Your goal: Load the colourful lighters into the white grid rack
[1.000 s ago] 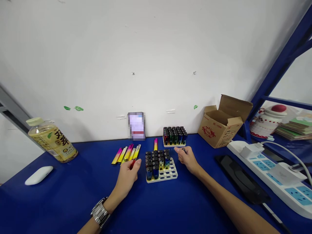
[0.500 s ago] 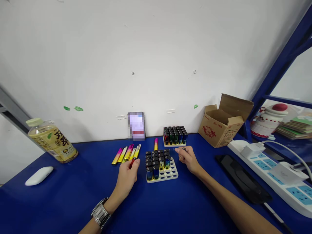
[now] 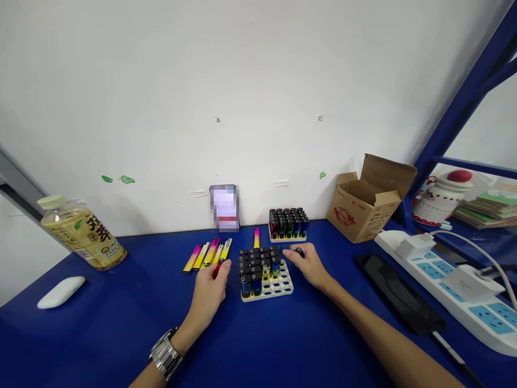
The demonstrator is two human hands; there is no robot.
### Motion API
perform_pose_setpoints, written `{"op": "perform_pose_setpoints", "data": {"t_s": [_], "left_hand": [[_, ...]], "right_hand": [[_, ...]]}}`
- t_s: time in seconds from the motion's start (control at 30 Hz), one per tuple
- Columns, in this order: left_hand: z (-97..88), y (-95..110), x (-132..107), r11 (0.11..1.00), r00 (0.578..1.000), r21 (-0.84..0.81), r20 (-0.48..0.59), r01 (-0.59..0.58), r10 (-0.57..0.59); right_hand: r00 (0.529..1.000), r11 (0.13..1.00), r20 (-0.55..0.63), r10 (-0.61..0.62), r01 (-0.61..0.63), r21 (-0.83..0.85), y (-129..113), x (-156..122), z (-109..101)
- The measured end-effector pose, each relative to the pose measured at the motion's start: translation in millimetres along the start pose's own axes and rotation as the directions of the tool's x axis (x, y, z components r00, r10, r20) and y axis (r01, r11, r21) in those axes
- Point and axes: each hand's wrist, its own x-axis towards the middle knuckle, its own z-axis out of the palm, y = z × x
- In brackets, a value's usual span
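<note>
My left hand (image 3: 210, 285) is closed around a red lighter (image 3: 218, 267), left of a white holed tray (image 3: 283, 291). Dark-topped lighters (image 3: 256, 283) stand upright in the tray's left and back holes; several holes at its right and front hold nothing. To the right of this tray, my right hand (image 3: 309, 267) grips another lighter (image 3: 299, 251), of which just the black top end shows. Several shiny pink, yellow and silver lighters (image 3: 208, 255) lie beyond my left hand. One more pink-and-yellow lighter (image 3: 257, 238) is behind the tray.
Against the wall stands a second rack packed with lighters (image 3: 288, 223), with a blurred phone-like screen (image 3: 224, 208) to its left. An open cardboard box (image 3: 355, 210), a black phone (image 3: 398, 291) and a power strip (image 3: 464, 296) are at right. A drink bottle (image 3: 86, 234) and white mouse (image 3: 61, 292) sit left.
My right hand has moved slightly left toward the tray, and the lighter in it shows more. My left hand keeps its hold on the red lighter. The whole view has shifted a little.
</note>
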Motion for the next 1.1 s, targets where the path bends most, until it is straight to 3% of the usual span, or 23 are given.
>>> {"op": "perform_pose_setpoints", "data": {"t_s": [0.1,0.23,0.43,0.6,0.8,0.97,1.1], "left_hand": [[1.1,4.3,-2.5,0.99,0.993,-0.091,0.06,0.108,-0.103],[2.0,7.5,-4.7,0.989,0.991,-0.095,0.087,0.114,-0.106],[2.9,9.7,-5.7,0.991,0.99,-0.067,0.089,0.116,-0.11],[3.1,9.0,-5.4,0.993,0.991,-0.04,0.085,0.109,-0.105],[3.6,6.0,-4.6,0.995,0.991,-0.038,0.099,0.091,-0.086],[3.6,5.3,-6.6,1.0,0.995,0.013,0.093,0.019,-0.02],[2.2,7.3,-9.1,0.996,0.992,0.056,0.109,-0.07,0.063]], "right_hand": [[0.999,1.0,0.035,-0.015,0.014,0.027,1.5,0.3,0.0],[0.997,0.983,0.069,-0.018,0.005,0.186,2.4,4.2,-1.4],[0.994,0.996,0.088,-0.071,0.076,-0.052,-7.5,9.7,-22.8],[0.931,0.983,0.362,0.041,-0.102,0.152,-18.7,7.9,-31.5],[0.928,0.965,0.343,0.146,-0.21,0.159,-30.5,0.0,-7.3],[0.958,0.999,0.283,0.038,-0.046,0.02,-32.2,-5.6,1.5],[0.935,0.965,0.293,-0.2,0.24,-0.108,-32.9,-10.2,5.0]]}}
